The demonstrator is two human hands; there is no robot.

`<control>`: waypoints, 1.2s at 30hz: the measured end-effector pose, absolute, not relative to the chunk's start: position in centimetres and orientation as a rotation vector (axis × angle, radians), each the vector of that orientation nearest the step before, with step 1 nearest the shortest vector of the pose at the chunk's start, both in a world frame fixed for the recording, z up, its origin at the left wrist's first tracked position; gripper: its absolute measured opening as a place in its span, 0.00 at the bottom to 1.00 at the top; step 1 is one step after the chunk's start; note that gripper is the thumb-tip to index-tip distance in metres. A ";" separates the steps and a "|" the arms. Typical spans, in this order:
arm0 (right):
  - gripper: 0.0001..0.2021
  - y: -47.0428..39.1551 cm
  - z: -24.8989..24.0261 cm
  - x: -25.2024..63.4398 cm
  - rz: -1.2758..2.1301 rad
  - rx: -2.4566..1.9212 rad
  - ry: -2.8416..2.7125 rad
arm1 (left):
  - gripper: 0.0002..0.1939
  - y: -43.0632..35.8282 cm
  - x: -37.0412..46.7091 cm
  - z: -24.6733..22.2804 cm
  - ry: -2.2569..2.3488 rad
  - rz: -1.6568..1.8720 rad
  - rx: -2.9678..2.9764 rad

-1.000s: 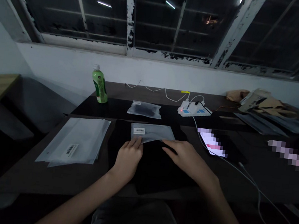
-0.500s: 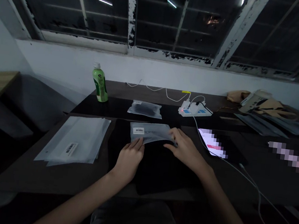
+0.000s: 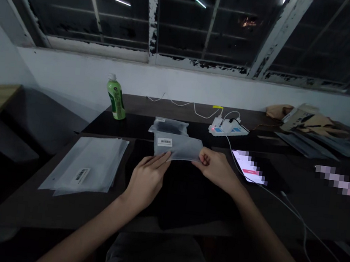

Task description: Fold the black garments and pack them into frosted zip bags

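Note:
A frosted plastic bag [image 3: 179,145] with a white barcode label is tilted up in front of me. My right hand [image 3: 218,169] pinches its lower right corner between curled fingers and thumb. On its lower edge, left of the middle, are the fingers of my left hand [image 3: 146,178], held together; the thumb is hidden. Beneath the hands lies a black piece of cloth [image 3: 195,201], its folds hard to make out. A second bag [image 3: 172,126] with something dark inside lies just behind the held one. Left of the cloth, flat bags [image 3: 95,155] are stacked, the top one with a barcode label.
A green bottle [image 3: 116,98] stands at the back left. Behind on the right is a white power strip [image 3: 229,131] with plugs; a white cable [image 3: 292,211] runs across the right side. A lit phone [image 3: 247,165] lies right of my hand. More flat bags [image 3: 307,146] lie far right.
The held bag has been raised and tilted up, its top edge now overlapping the bag behind. My right hand has closed from spread fingers into a pinch on its corner.

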State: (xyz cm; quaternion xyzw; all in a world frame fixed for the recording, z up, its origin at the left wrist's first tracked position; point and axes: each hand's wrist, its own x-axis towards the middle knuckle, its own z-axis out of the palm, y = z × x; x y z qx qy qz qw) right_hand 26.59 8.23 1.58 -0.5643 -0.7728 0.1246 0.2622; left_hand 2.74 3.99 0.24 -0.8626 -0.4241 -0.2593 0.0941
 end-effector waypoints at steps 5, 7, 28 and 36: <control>0.13 8.7 0.4 24.9 0.188 -1.655 -2.157 | 0.23 4.6 2.6 0.3 -1.299 -0.528 -2.711; 0.16 8.5 0.3 24.6 0.174 -1.658 -2.177 | 0.25 4.6 2.1 0.4 -1.285 -0.458 -2.760; 0.28 2.8 -0.1 27.5 0.014 -1.368 -2.577 | 0.28 4.8 0.8 1.1 -1.068 -0.441 -3.015; 0.22 3.2 0.3 27.1 -0.169 -1.310 -2.471 | 0.25 5.0 0.7 0.9 -1.019 -0.599 -2.974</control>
